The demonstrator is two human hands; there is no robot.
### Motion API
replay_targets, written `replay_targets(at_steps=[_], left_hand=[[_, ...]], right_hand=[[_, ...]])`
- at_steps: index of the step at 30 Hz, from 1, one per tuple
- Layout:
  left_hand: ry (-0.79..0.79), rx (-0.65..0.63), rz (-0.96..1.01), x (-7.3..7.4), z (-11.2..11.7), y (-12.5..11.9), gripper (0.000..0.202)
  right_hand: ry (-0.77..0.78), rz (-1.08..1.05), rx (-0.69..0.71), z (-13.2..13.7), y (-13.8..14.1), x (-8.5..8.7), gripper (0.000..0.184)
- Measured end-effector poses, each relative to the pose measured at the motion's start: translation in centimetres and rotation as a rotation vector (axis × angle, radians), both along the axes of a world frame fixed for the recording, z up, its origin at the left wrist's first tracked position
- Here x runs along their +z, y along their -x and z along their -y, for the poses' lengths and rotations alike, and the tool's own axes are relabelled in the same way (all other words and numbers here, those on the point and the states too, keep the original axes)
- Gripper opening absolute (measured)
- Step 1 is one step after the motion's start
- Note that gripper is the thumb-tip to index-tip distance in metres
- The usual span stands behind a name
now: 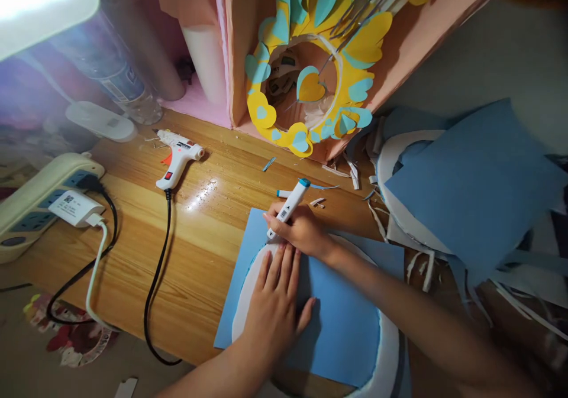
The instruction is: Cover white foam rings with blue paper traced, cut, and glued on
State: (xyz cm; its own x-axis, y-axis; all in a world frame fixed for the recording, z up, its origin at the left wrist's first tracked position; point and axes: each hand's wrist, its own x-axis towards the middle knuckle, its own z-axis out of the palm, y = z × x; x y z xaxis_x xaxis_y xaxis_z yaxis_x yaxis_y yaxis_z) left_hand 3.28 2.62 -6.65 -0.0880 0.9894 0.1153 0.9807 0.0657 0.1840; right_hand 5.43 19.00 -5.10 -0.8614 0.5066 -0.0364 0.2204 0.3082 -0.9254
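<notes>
My left hand (275,303) lies flat, fingers stretched out, on a white ring-shaped template (242,303) that rests on a blue paper sheet (341,327). My right hand (302,229) grips a white marker with a teal end (289,204), its tip down at the ring's upper edge just beyond my left fingertips. The marker's cap (283,194) lies on the wooden desk (208,238) a little above the sheet.
A white glue gun (177,158) with a black cord lies at the desk's left. A power strip (39,203) with a plugged charger sits at far left. A yellow and teal paper-heart wreath (310,61) leans behind. Blue sheets (479,185) and paper scraps pile up at right.
</notes>
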Motion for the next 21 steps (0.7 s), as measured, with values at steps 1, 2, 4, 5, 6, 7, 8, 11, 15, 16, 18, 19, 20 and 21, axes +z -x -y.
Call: replay_targets(at_steps=[1, 2, 4, 5, 6, 7, 8, 11, 15, 16, 18, 19, 20, 21], left_hand=[[-0.006, -0.001, -0.001, 0.1, 0.0, 0.0, 0.066], [-0.009, 0.001, -0.002, 0.1, 0.0, 0.0, 0.066], [-0.004, 0.004, 0.001, 0.2, -0.1, 0.0, 0.066], [0.002, 0.005, 0.004, 0.2, -0.1, 0.0, 0.066], [0.008, 0.006, 0.007, 0.2, -0.1, 0.0, 0.067], [0.013, 0.005, 0.009, 0.2, -0.1, 0.0, 0.067], [0.016, 0.004, 0.011, 0.2, -0.2, 0.0, 0.067], [0.008, 0.001, 0.008, 0.1, -0.1, 0.1, 0.067], [-0.001, -0.001, 0.004, 0.1, -0.2, 0.1, 0.067], [0.004, 0.0, 0.006, 0.1, -0.2, 0.1, 0.067], [0.013, -0.001, 0.009, 0.1, -0.3, 0.1, 0.068], [0.019, -0.003, 0.012, 0.1, -0.3, 0.1, 0.068], [0.024, -0.005, 0.013, 0.1, -0.3, 0.1, 0.068], [0.026, -0.006, 0.014, 0.2, -0.3, 0.1, 0.069]], right_hand=[[-0.014, -0.004, 0.013, 0.0, 0.0, 0.0, 0.034], [-0.026, -0.009, 0.019, -0.1, 0.1, 0.1, 0.034], [-0.039, -0.006, 0.016, -0.4, 0.0, 0.1, 0.035], [-0.041, 0.001, 0.009, -0.6, -0.1, 0.1, 0.035], [-0.043, 0.006, -0.003, -0.7, -0.2, 0.0, 0.035], [-0.045, 0.01, -0.014, -0.8, -0.3, 0.0, 0.034], [-0.047, 0.011, -0.021, -0.8, -0.3, 0.0, 0.034], [-0.041, -0.005, -0.002, -0.5, -0.1, -0.1, 0.033], [-0.034, -0.014, 0.035, -0.3, 0.2, -0.1, 0.034], [-0.036, -0.014, 0.028, -0.4, 0.1, 0.0, 0.035], [-0.039, -0.01, -0.002, -1.0, -0.2, 0.0, 0.034], [-0.039, -0.003, -0.021, -1.4, -0.5, 0.1, 0.034], [-0.037, 0.005, -0.038, -1.7, -0.8, 0.1, 0.034], [-0.035, 0.014, -0.052, -2.1, -1.1, 0.1, 0.033]])
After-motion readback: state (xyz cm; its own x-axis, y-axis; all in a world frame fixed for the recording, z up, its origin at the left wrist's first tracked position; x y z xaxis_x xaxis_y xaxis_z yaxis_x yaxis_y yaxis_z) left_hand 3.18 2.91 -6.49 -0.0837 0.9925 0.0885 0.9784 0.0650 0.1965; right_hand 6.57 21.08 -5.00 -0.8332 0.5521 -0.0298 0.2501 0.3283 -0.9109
